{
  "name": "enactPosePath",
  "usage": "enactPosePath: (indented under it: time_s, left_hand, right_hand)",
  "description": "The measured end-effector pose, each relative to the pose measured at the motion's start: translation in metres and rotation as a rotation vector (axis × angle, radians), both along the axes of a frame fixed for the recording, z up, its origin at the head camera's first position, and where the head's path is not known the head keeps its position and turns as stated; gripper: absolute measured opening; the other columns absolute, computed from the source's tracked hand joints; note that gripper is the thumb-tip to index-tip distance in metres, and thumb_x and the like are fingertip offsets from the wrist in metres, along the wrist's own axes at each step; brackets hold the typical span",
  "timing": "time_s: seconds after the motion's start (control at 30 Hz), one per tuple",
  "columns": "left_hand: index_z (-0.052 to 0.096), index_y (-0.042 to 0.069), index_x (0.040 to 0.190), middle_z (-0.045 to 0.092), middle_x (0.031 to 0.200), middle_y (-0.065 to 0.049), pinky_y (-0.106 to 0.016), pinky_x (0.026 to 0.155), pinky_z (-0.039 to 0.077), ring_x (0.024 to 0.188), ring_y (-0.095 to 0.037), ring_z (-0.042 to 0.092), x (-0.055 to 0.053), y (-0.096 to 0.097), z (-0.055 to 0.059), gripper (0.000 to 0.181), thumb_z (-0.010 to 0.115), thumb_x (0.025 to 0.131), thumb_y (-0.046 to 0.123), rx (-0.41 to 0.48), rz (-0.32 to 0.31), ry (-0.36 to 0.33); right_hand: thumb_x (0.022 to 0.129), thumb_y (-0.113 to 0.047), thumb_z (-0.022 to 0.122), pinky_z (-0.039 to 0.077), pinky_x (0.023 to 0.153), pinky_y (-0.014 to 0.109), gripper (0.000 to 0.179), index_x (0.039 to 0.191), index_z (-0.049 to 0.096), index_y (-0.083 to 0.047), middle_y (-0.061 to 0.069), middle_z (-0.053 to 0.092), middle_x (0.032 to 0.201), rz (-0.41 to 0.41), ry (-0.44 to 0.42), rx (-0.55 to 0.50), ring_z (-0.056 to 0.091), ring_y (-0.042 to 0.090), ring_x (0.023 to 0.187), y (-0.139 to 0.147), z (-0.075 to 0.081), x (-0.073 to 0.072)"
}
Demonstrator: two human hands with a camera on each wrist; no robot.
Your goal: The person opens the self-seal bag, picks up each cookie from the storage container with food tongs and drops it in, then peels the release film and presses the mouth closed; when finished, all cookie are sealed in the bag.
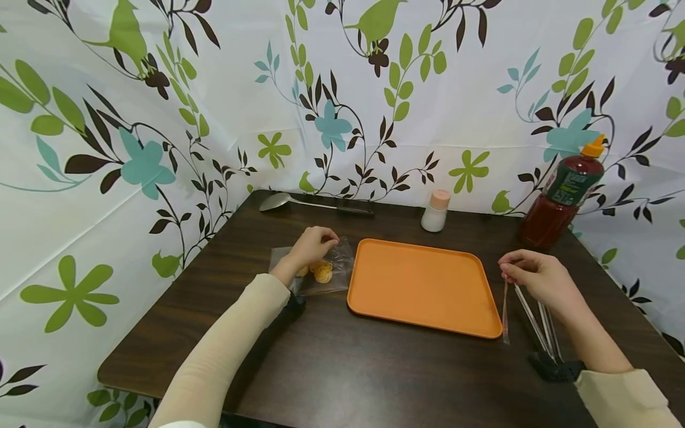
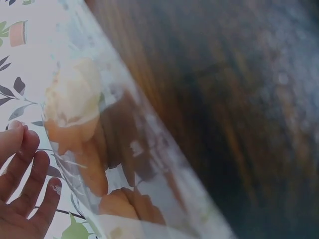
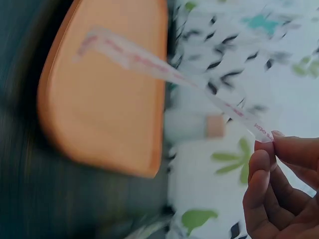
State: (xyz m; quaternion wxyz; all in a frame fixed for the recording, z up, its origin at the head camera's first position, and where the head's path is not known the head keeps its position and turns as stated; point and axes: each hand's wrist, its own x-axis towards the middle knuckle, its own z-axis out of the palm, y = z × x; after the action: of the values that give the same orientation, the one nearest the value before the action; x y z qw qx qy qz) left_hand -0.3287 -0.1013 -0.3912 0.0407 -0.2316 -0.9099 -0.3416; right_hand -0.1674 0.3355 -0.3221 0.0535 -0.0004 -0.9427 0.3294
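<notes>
A clear plastic bag (image 1: 339, 252) lies on the table left of the tray, with several golden-brown food pieces (image 1: 323, 272) inside. Over the bag is my left hand (image 1: 307, 246); in the left wrist view its thumb and forefinger tips meet beside the bag, the other fingers loosely bent, and nothing shows between them. Past the tray's right edge, my right hand (image 1: 535, 276) pinches one end of a thin translucent strip (image 3: 149, 64) between thumb and forefinger. The strip carries small red print near the fingertips and hangs down in the head view.
An orange tray (image 1: 423, 285) occupies the middle of the dark wooden table (image 1: 374, 374). Behind it stand a pink-capped shaker (image 1: 436, 211) and a red sauce bottle (image 1: 562, 196). A large spoon (image 1: 316, 204) lies at the back left. Slim silver rods (image 1: 540, 327) show beside the right forearm.
</notes>
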Motion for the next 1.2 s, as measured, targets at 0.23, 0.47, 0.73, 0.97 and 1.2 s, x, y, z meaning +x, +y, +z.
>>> enactPosePath:
  time_s: [0.23, 0.47, 0.73, 0.97, 1.2]
  left_hand:
    - [0.074, 0.007, 0.102, 0.072, 0.097, -0.006, -0.034, 0.079, 0.054, 0.084, -0.017, 0.063, 0.000, -0.002, -0.001, 0.016, 0.062, 0.097, 0.017, -0.007, 0.007, -0.004]
    - [0.074, 0.008, 0.101, 0.072, 0.097, -0.005, -0.034, 0.080, 0.054, 0.084, -0.016, 0.064, 0.000, -0.001, -0.001, 0.015, 0.063, 0.097, 0.017, -0.008, 0.010, 0.003]
    - [0.074, 0.008, 0.102, 0.072, 0.096, -0.005, -0.033, 0.079, 0.054, 0.083, -0.015, 0.064, 0.000, 0.002, -0.001, 0.015, 0.063, 0.096, 0.018, -0.010, 0.006, -0.007]
    - [0.074, 0.008, 0.102, 0.072, 0.094, -0.005, -0.033, 0.079, 0.054, 0.083, -0.015, 0.064, 0.002, -0.002, 0.000, 0.016, 0.063, 0.097, 0.018, -0.016, 0.020, -0.002]
    - [0.074, 0.008, 0.101, 0.072, 0.095, -0.005, -0.034, 0.081, 0.053, 0.084, -0.016, 0.064, 0.001, -0.004, 0.000, 0.016, 0.063, 0.097, 0.019, -0.025, 0.015, 0.003]
  right_hand:
    - [0.101, -0.030, 0.055, 0.047, 0.061, 0.030, 0.032, 0.114, 0.065, -0.002, 0.011, 0.069, 0.090, 0.025, -0.047, 0.147, 0.060, 0.024, 0.080, 0.031, -0.018, -0.030]
    - [0.098, -0.018, 0.059, 0.049, 0.062, 0.033, 0.023, 0.111, 0.064, 0.000, 0.012, 0.067, 0.088, 0.155, -0.138, 0.198, 0.057, 0.024, 0.077, 0.043, -0.024, -0.055]
    - [0.100, -0.020, 0.057, 0.052, 0.066, 0.029, 0.027, 0.115, 0.062, 0.002, 0.010, 0.064, 0.089, 0.266, -0.229, 0.076, 0.057, 0.017, 0.076, 0.051, -0.003, -0.055]
    - [0.100, -0.019, 0.056, 0.051, 0.065, 0.028, 0.028, 0.117, 0.061, 0.003, 0.012, 0.062, 0.091, 0.296, -0.268, 0.037, 0.055, 0.014, 0.074, 0.047, 0.012, -0.054]
    - [0.101, -0.021, 0.054, 0.051, 0.067, 0.028, 0.030, 0.118, 0.059, 0.004, 0.007, 0.063, 0.092, 0.284, -0.262, 0.014, 0.057, 0.020, 0.077, 0.055, 0.019, -0.056]
